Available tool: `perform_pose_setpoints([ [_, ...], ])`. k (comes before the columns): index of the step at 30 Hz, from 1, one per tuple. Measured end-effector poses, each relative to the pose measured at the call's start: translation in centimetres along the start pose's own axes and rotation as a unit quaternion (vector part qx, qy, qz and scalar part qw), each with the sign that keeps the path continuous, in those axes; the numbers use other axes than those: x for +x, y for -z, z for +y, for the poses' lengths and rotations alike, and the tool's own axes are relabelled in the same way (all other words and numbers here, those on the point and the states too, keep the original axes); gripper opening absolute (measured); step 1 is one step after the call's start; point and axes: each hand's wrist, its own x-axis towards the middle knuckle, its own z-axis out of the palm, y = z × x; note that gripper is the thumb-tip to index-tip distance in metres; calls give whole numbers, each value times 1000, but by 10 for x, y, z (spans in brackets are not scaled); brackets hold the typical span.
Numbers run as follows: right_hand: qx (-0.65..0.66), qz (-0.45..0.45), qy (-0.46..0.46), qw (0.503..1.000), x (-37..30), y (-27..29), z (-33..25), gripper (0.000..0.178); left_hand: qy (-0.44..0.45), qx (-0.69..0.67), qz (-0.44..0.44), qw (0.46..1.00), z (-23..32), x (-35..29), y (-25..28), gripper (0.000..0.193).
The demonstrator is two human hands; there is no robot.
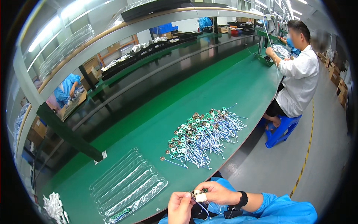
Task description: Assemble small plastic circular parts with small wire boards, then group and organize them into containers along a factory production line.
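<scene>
In front of me at the table edge, my left hand (pixel 180 207) and my right hand (pixel 220 195) meet with fingertips pinched together. Between them are small round wired parts (pixel 195 193), dark and brassy, with thin blue and white wires hanging below my right hand. A whitish piece (pixel 201 198) shows at my right fingertips; whether it is held or worn cannot be made out. Beyond my hands lies a heap of wired discs (pixel 197 136), green and brass-coloured. To the left sits a clear ribbed plastic tray (pixel 128 183); green discs (pixel 120 214) line its nearest groove.
A pile of white pieces (pixel 55 207) lies at the table's left end. A dark post (pixel 71 130) rises from the green table (pixel 238 87). At the right, a co-worker in white (pixel 302 71) sits on a blue stool (pixel 283 130). Another person in blue (pixel 68 89) works across the line.
</scene>
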Motion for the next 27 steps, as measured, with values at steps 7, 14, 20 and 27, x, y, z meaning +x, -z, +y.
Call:
perform_pose_setpoints([
  [7, 2, -44, 50, 998, 4, 16, -33, 15, 79, -123, -60, 987, 28, 18, -26, 7],
  [14, -274, 140, 148, 940, 33, 54, -137, 11, -148, 271, 47, 950, 37, 81, -32, 15],
  [20, -638, 214, 166, 721, 98, 61, -168, 39, -309, 574, 159, 742, 28, 141, -63, 31],
  [27, -619, 284, 398, 615, 90, 55, -140, 42, -243, 299, 109, 917, 59, 54, -3, 16],
])
